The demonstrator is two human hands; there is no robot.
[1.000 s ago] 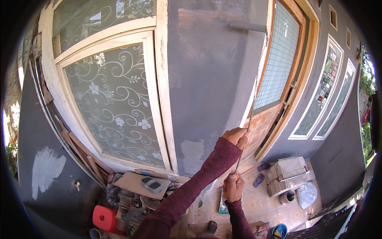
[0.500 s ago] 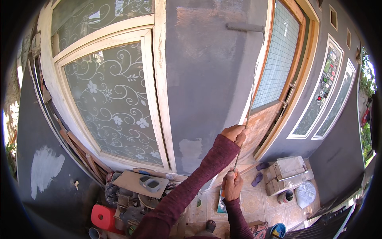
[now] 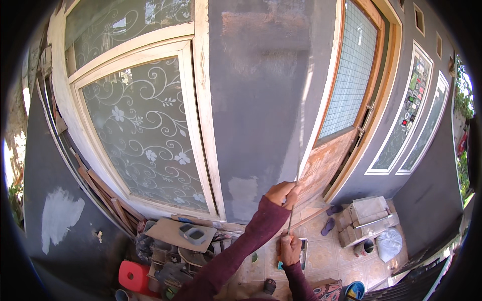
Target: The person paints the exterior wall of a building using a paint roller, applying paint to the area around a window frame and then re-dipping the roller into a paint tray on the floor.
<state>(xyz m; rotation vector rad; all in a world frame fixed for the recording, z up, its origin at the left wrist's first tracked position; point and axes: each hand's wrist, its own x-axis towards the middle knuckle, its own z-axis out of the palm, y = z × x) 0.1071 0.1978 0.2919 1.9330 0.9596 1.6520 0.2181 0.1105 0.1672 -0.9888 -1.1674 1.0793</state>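
Note:
My left hand (image 3: 282,193) is closed around the upper part of a thin paint roller pole (image 3: 289,220). Lower down, my right hand (image 3: 290,249) grips the same pole near its orange handle end. The pole rises, blurred, along the right side of a grey wall panel (image 3: 256,125) between the window and the door. Its roller head is too smeared to make out near the top of the panel. The grey coat there looks uneven, with a lighter patch (image 3: 242,192) low down. Partly hidden behind my right hand, a tray-like container (image 3: 304,253) rests on the floor.
A cream-framed window (image 3: 143,133) stands left, a wooden door (image 3: 350,75) right. Below the window are a board (image 3: 173,234), a red stool (image 3: 133,277) and clutter. Stacked blocks (image 3: 369,220), a can (image 3: 364,248), a white bag (image 3: 389,244) and sandals (image 3: 328,227) lie on the tiled floor.
Both hands have moved down and slightly left with the pole. The grey roller, plain near the door frame's top before, is now blurred and hard to make out.

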